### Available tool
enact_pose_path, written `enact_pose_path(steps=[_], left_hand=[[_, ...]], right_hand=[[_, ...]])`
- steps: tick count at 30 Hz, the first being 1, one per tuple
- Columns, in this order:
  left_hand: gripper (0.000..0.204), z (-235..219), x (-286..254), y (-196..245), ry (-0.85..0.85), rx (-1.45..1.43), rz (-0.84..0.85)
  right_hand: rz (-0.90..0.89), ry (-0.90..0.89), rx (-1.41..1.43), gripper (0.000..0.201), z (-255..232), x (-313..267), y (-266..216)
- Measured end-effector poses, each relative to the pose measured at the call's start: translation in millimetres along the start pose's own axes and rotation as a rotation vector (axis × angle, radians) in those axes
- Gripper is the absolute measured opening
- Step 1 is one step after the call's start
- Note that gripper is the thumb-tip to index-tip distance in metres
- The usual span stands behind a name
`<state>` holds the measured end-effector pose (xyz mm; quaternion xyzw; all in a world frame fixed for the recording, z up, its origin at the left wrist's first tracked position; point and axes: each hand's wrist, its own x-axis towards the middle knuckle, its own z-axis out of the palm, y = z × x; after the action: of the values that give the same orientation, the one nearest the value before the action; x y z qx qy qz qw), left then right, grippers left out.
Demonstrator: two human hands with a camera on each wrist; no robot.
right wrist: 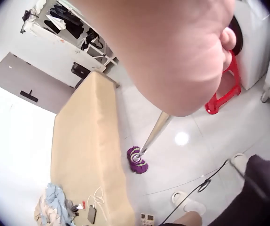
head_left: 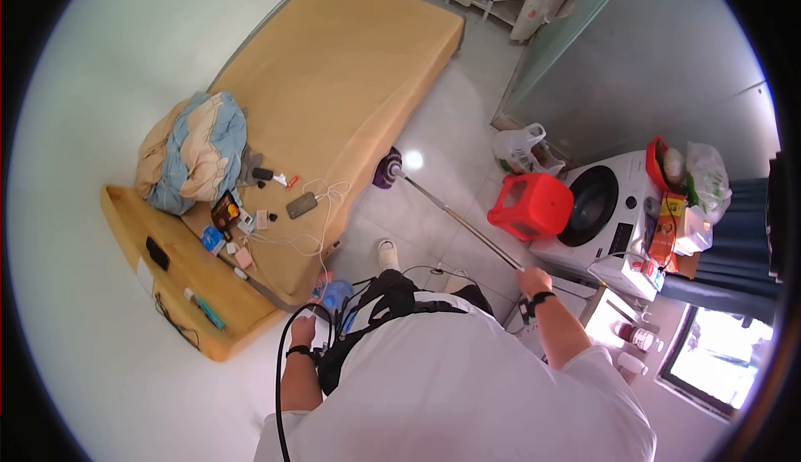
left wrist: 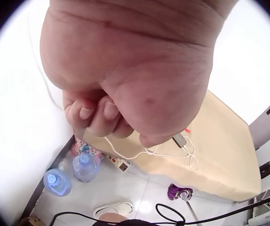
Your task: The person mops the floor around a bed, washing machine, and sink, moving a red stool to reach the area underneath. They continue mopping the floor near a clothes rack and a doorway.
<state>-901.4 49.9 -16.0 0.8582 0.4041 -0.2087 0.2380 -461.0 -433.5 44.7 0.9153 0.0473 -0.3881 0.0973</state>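
My right hand (head_left: 535, 281) (right wrist: 172, 56) grips the upper end of a long mop handle (head_left: 467, 224) (right wrist: 156, 129), which slants away across the floor. Its purple mop head (head_left: 385, 171) (left wrist: 177, 192) (right wrist: 137, 162) rests on the tiles against the lower side of the bed (head_left: 334, 53). Low on the other side of my body is my left hand (head_left: 303, 331) (left wrist: 130, 70), its fingers curled toward the palm with nothing visible in them. In the right wrist view, the palm and wrist hide most of my right fingers and the handle's top.
A red stool (head_left: 531, 207) stands before a washing machine (head_left: 613, 178), near a white bag (head_left: 521, 149). A phone (head_left: 302, 205), cables and bedding (head_left: 196, 149) lie on the bed. Bottles (left wrist: 85, 167) stand by the wall. A black cable (left wrist: 229, 214) passes near my feet.
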Motion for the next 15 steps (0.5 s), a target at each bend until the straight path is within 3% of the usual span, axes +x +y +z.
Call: enact_pose_path(steps=[2,3,6,8,10,11,12,14,15], left_hand=[[0.042,-21.6,24.0,-1.3,-0.066,-0.169,-0.198],[0.04,0.9,48.1,-41.3,-0.03,-0.007,0.046],[0.037,-42.2,79.4,-23.6,-0.169,-0.209,-0.016],[0.037,-96.5,86.8,30.8,-0.14,-0.091,-0.039],[0.039,-159.3,85.2,99.6,-0.314,-0.292,-0.205],[0.041,-156.6,94.0,104.2,-0.213,-0.335,-0.199],[0.041,-133.2,119.6,80.6,-0.219,-0.333,-0.19],[0.042,-77.0,178.0,18.9,-0.178,-0.01,0.021],[0.043,-107.4,164.4,56.2,-0.162,-0.112,-0.059]], right_hand=[[0.046,0.02,0.025,0.049,12.3,-20.0,24.2],[0.094,-0.03,0.02,0.05,14.4,-33.4,32.6],[0.234,-0.167,0.052,0.054,22.1,-80.6,53.3],[0.284,-0.183,0.073,0.054,36.2,-106.5,64.6],[0.33,-0.197,0.091,0.055,57.6,-125.2,81.1],[0.302,-0.194,0.107,0.057,72.7,-130.3,90.4],[0.271,-0.187,0.123,0.058,82.7,-134.8,95.0],[0.278,-0.176,0.166,0.058,86.3,-141.1,87.6],[0.277,-0.165,0.206,0.058,81.6,-142.5,76.1]])
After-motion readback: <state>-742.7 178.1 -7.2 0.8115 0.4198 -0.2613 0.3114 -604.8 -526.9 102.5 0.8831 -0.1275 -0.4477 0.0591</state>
